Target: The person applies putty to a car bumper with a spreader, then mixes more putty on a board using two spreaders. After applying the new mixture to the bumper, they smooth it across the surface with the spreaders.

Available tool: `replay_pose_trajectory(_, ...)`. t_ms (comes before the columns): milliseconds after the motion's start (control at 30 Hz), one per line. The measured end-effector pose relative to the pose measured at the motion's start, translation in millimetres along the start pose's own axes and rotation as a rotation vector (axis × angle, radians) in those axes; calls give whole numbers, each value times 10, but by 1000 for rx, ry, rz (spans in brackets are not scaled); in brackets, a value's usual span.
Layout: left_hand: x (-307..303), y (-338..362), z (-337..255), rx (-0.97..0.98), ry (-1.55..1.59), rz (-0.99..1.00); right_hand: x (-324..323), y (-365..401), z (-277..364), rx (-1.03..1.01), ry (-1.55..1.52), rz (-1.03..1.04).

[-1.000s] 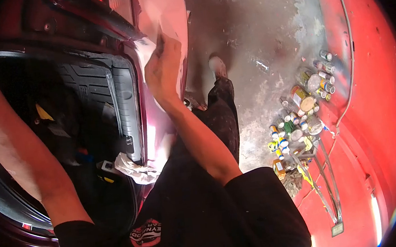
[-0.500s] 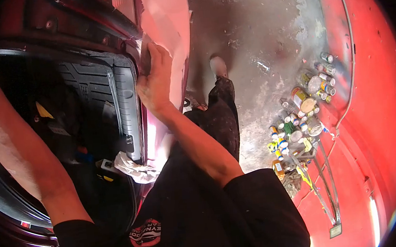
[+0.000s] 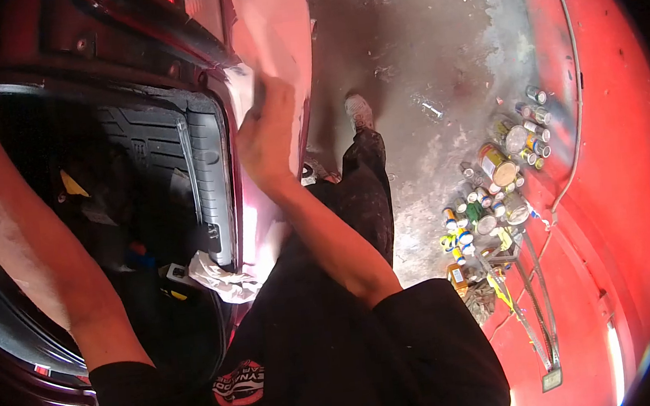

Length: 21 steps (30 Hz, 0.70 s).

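Right hand [image 3: 267, 134] was down on the pale panel [image 3: 277, 27], at the lip of the boot opening [image 3: 65, 189]. Fingers [image 3: 271, 91] lay bent and pressed onto the paintwork. There was a dark sliver under the fingertips, maybe an abrasive sheet, but it was too blurred to call. I couldn't tell whether they gripped anything or just pushed flat.

Left arm [image 3: 13, 217] ran up along the far side of the opening. Left hand was out of frame, so I have no read on it.

Relative to the fingers:
- The panel sat directly under them and carried on past the tips.
- The ribbed mat [image 3: 147, 142] lay just beside the thumb side, inside the boot.
- A white rag [image 3: 218, 276] sat back toward the wrist and beyond it, on the boot lip.
- The shoe [image 3: 359, 110] was on the floor [image 3: 403, 39] on the little-finger side, near.
- A cluster of cans [image 3: 495, 186] stood well apart on that same side, against the red wall [image 3: 620, 174].

My read is that the step was hand-rubbing the panel at the boot edge, mid-stroke. The hand was smeared with motion while the body stayed sharp.

The next stroke called for flat, even pressure along the panel, staying off the sharp lip and the rubber seal [image 3: 209, 175]. The worked patch sat under the palm and I couldn't judge the finish, so the hand would have to lift for a check.
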State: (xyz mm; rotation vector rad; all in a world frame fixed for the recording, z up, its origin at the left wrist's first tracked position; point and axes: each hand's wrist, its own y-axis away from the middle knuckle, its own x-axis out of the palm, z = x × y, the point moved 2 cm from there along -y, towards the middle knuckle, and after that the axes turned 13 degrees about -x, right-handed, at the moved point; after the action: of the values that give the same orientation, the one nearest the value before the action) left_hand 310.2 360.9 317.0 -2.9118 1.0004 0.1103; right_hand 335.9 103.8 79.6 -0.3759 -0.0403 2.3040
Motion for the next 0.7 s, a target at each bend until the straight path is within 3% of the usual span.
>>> replay_pose_trajectory(100, -9, 5, -18, 4, 2, -2, 33, -135, -136, 45, 11, -106)
replay_pose_trajectory(200, -11, -8, -3, 7, 1, 2, 198, -191, -186, 110, 1, -86)
replay_pose_trajectory(700, -35, -13, -13, 12, 10, 21, 358, 22, -44, -71, 10, -105)
